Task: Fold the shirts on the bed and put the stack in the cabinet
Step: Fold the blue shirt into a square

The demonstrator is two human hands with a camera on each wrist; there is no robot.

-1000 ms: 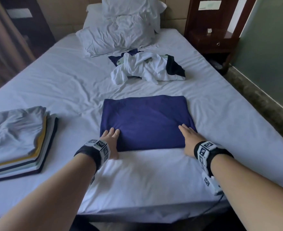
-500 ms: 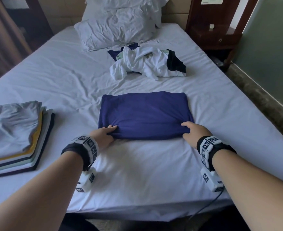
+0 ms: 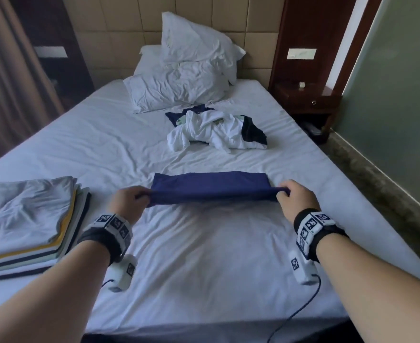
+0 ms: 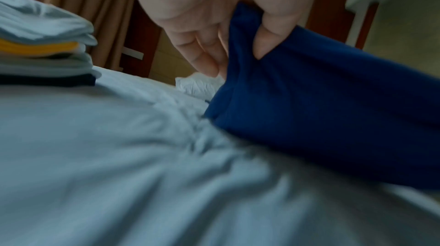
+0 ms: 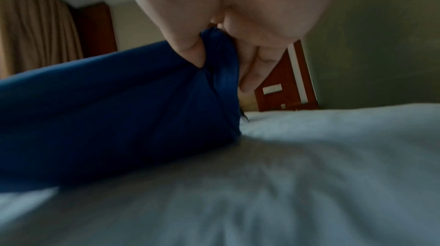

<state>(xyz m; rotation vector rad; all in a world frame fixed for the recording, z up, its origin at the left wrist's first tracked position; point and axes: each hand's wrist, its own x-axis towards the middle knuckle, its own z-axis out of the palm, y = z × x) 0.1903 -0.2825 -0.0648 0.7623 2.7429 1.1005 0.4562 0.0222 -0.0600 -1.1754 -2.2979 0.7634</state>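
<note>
A folded navy blue shirt [image 3: 211, 186] lies across the middle of the white bed [image 3: 204, 256], its near edge lifted off the sheet. My left hand [image 3: 129, 199] pinches the near left corner of the navy shirt [image 4: 321, 103], thumb on top. My right hand [image 3: 295, 198] pinches the near right corner of the same shirt [image 5: 119, 103]. A stack of folded shirts [image 3: 28, 226], grey on top, sits at the left edge. A crumpled pile of white and dark shirts [image 3: 216, 129] lies farther up the bed.
Two white pillows [image 3: 179, 87] lean at the padded headboard. A dark wooden nightstand [image 3: 308, 100] stands right of the bed, with a grey-green wall beside it. Brown curtains [image 3: 8, 82] hang at the left. Cables trail from my wrists over the bed's near edge.
Both hands went from lying flat beside the navy shirt to pinching its near corners. They have lifted that edge and carried it toward the far side.
</note>
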